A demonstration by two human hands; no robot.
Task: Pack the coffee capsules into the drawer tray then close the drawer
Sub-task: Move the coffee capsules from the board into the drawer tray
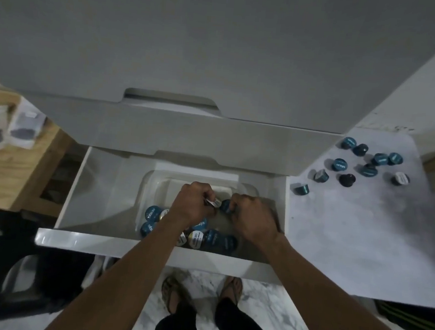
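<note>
I've got both hands down in the open white drawer (60, 199), over the clear tray (144, 185). Left grip (193, 204) is clamped on a white-lidded capsule (214, 203); right grip (252, 217) is pinched on a blue capsule (225, 205). The two caps sit just beside each other between the hands. More capsules (152, 221) lie in the tray's near end, under my wrists. Approx ten loose capsules (339, 164) are scattered on the marble worktop (362, 228), right of the drawer.
</note>
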